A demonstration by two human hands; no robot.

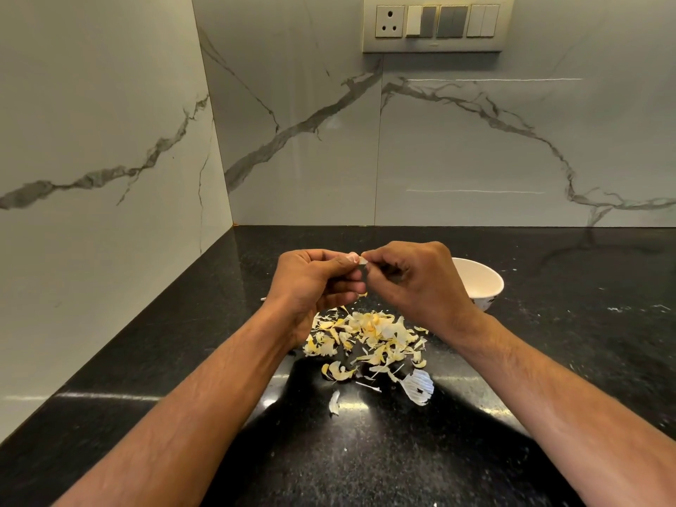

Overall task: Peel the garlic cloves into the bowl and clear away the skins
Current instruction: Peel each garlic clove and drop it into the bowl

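Observation:
My left hand point(314, 283) and my right hand point(413, 283) meet above the black counter, fingertips together. Between them they pinch a small white garlic clove point(363, 261), mostly hidden by the fingers. A piece of skin hangs just below my left fingers. Under the hands lies a loose pile of yellow-white garlic skins point(369, 338), with a larger papery piece point(419, 386) nearer to me. A white bowl point(483, 279) stands on the counter right behind my right hand; its inside is partly hidden.
The black speckled counter point(548, 360) runs into a corner of white marble walls at the left and back. A switch panel point(437, 23) sits high on the back wall. Small skin scraps lie scattered near the front and right.

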